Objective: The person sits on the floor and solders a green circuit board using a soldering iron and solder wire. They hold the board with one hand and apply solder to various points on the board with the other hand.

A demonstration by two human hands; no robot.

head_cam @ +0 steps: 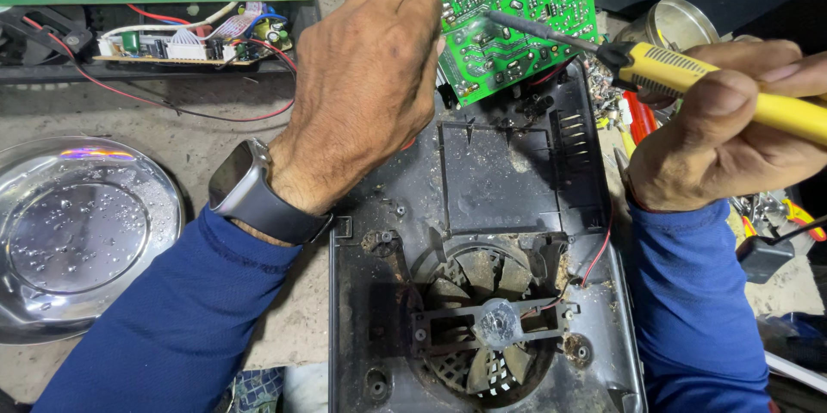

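Left hand [366, 77] fingers clamp a green circuit board [508, 12] tilted above the dusty fan housing [482, 292], exposing solder joints; right hand [719, 129] fingers grip a yellow soldering iron [689, 77], tip touching the board.

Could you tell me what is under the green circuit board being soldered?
Under the tilted circuit board lies the dusty grey housing with its fan and a red wire. The part directly beneath the board is hidden.

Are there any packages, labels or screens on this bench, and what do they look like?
Smartwatch: on the left wrist, its dark rounded-square screen blank.
Round tin: upper right behind the soldering iron, silvery metal with a gold rim, no label visible.
No other packages, signs or screens in view.
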